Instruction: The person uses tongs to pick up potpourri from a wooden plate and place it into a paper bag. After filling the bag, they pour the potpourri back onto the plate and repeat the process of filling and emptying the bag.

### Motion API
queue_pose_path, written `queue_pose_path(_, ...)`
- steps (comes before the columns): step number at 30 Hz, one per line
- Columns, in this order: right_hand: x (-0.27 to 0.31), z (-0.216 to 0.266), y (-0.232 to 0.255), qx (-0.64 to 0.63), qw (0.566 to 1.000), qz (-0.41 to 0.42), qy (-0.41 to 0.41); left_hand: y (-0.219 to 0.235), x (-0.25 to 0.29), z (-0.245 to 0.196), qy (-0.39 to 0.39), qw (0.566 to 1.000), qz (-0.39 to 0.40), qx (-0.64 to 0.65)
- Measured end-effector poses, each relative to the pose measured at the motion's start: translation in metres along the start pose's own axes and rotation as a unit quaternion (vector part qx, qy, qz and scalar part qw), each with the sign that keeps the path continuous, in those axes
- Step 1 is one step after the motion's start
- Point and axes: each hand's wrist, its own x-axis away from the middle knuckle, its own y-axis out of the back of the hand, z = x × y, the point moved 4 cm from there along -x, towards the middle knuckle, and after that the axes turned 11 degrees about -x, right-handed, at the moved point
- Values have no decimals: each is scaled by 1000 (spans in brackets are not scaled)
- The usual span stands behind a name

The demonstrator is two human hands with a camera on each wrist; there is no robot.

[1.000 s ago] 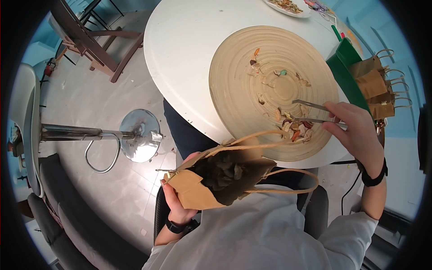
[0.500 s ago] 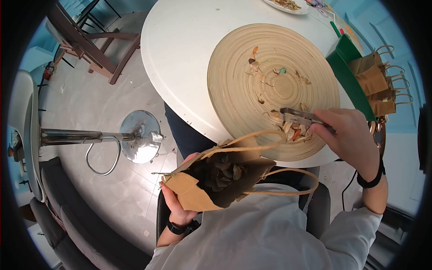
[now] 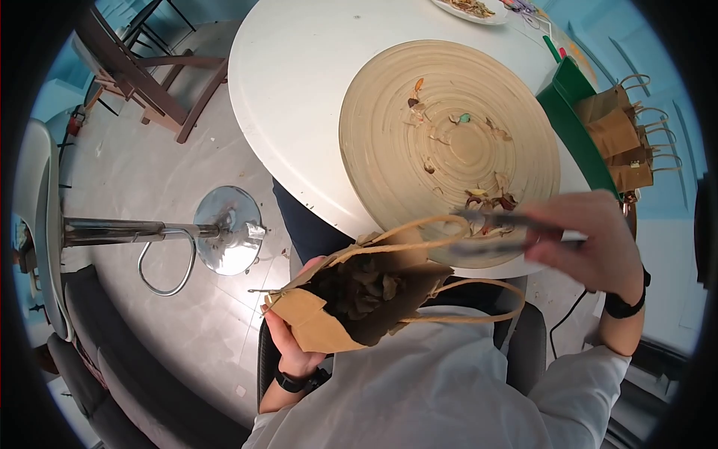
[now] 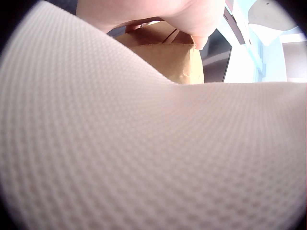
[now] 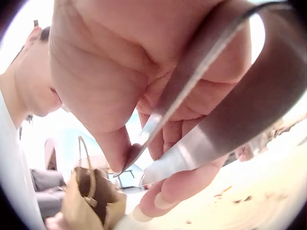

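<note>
My left hand (image 3: 288, 340) holds a brown paper bag (image 3: 318, 318) with twisted handles, tilted so its mouth faces up. Dark, leaf-like dried pieces (image 3: 366, 288) lie inside. In my right hand (image 3: 591, 236) is a pair of metal tongs (image 3: 497, 218), blurred, its arms spread over the near edge of a round ridged wooden tray (image 3: 381, 150). Right beside the tips is a pile of dried petals (image 3: 497, 200). The right wrist view shows thumb and fingers on either side of the tongs (image 5: 216, 115); no piece shows between the tips. White cloth covers most of the left wrist view.
More scattered bits, one green (image 3: 464, 118), lie on the tray. The white round table (image 3: 299, 97) also bears a plate of dried pieces (image 3: 473, 7) at the back and a green bin (image 3: 572, 123) beside several paper bags (image 3: 613, 131). A bar stool (image 3: 112, 230) stands left.
The tongs went from spread to closed over the petal pile, then spread again, lower and nearer the bag. The left hand and bag have stayed nearly in place.
</note>
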Motion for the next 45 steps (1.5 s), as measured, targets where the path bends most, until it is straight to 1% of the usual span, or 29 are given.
queue_pose_path(1,1,-4,6,51,997,-49,20,0,0,0,0,1000,0,0)
queue_pose_path(2,1,-9,9,52,997,-48,21,1,0,0,-3,1000,1,-1)
queue_pose_path(3,1,-16,15,155,986,-57,4,1,-1,0,-6,1000,2,-2)
queue_pose_path(4,1,-21,19,256,964,-65,-12,0,-1,0,-7,1000,1,-1)
queue_pose_path(5,2,-24,21,258,964,-64,-12,-1,-2,-1,-12,1000,9,1)
queue_pose_path(7,2,-28,20,287,958,-22,-3,-1,-2,0,-15,1000,16,4)
queue_pose_path(12,-1,-27,13,340,940,-23,21,0,-2,2,-13,1000,0,7)
queue_pose_path(14,-3,-27,13,359,933,-24,30,0,-3,2,-12,1000,5,20)
queue_pose_path(16,-4,-23,16,379,919,-84,72,0,-3,2,-13,999,8,35)
queue_pose_path(18,-5,-20,17,384,917,-82,63,0,-2,0,-12,1000,7,8)
queue_pose_path(20,-4,-21,18,390,916,-83,52,-1,-3,1,-13,1000,6,15)
queue_pose_path(22,-4,-26,16,375,925,-45,39,-1,-4,1,-14,1000,6,23)
queue_pose_path(25,-4,-26,11,371,928,-26,24,-1,-3,1,-17,999,8,29)
queue_pose_path(28,-7,-27,11,374,926,-25,37,1,-3,2,-9,1000,9,26)
queue_pose_path(35,-12,-28,12,378,925,-23,27,3,-3,3,-13,999,9,29)
queue_pose_path(38,-10,-27,16,347,936,-49,22,1,-5,2,-19,999,11,37)
queue_pose_path(40,-8,-24,21,317,943,-92,33,1,-5,2,-23,999,11,40)
queue_pose_path(41,-8,-23,22,317,943,-92,34,1,-6,3,-25,999,14,42)
queue_pose_path(43,-5,-24,27,298,949,-100,-1,0,-6,3,-27,998,18,44)
queue_pose_path(44,-4,-24,28,299,949,-100,-1,-1,-6,3,-23,998,20,49)
queue_pose_path(45,-3,-26,30,257,961,-106,-13,-1,-5,3,-20,998,23,54)
